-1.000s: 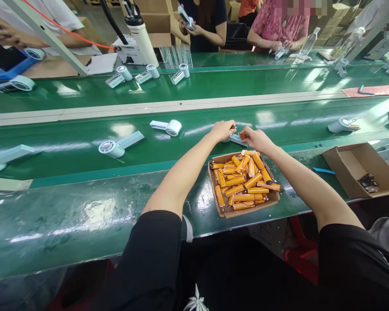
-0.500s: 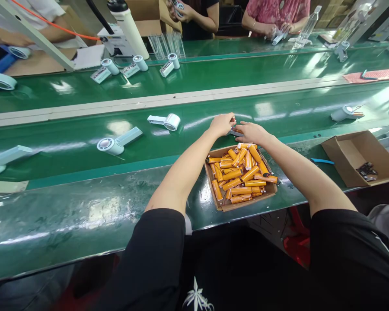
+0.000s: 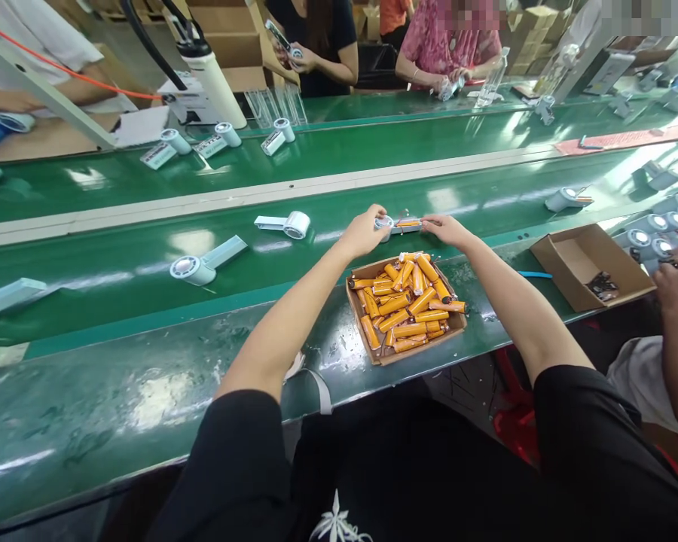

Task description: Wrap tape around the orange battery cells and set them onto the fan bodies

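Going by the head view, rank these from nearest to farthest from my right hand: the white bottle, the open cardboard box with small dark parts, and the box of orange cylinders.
1. Box of orange cylinders, just on the near side.
2. Open cardboard box, off to the right.
3. White bottle, far side, upper left.
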Demonstrator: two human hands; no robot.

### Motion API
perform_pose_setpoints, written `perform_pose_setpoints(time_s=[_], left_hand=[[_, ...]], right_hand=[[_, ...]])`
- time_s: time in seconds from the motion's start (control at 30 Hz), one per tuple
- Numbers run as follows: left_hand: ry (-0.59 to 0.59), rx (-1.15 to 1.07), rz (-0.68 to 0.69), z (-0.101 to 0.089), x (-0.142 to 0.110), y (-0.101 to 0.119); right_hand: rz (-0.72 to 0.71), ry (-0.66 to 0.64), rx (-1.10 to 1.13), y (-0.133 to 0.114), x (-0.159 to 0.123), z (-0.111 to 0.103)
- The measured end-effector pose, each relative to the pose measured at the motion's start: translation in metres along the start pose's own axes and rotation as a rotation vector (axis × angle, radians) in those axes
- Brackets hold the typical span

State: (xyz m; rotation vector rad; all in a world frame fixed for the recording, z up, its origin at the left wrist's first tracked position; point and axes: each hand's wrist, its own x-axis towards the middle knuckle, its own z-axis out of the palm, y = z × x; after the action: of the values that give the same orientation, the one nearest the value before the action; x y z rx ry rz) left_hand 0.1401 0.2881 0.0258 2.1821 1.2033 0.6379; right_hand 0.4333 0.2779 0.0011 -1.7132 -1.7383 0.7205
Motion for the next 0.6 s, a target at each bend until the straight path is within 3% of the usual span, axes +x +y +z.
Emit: perform_pose_setpoints(time_s=[0.1,0.2,0.27,0.33,0.43,0.53,0.6], left_hand=[[0.068,-0.053,0.059,-0.021,-0.090,-0.024],[0.098,0.025,0.027,-0.045,-0.204,-0.063],[0.015,0.110,0.000,-0.056,-0.278,-0.086],[-0.053,0.202,-0.071,-0.058,-0.335,-0.099],[-0.055,0.328,-0.148,-0.049,-0.373,-0.104],[-0.034,0.470,-0.086,-0.038,-0.365,-0.098],[0.013,0.545,0.011,-0.032,-0.351,-0.085]], right_hand=[[-0.001,0.029,0.078,-0.002,0.003,0.000],[-0.003,0.081,0.127,-0.016,0.002,0.003],[-0.036,0.120,0.129,-0.034,-0.014,0.008],[-0.151,0.151,0.110,-0.062,-0.048,0.015],[-0.390,0.035,0.070,-0.115,-0.123,0.026],[-0.687,-0.126,-0.071,-0.161,-0.197,0.050],[-0.784,-0.257,-0.116,-0.177,-0.231,0.077]])
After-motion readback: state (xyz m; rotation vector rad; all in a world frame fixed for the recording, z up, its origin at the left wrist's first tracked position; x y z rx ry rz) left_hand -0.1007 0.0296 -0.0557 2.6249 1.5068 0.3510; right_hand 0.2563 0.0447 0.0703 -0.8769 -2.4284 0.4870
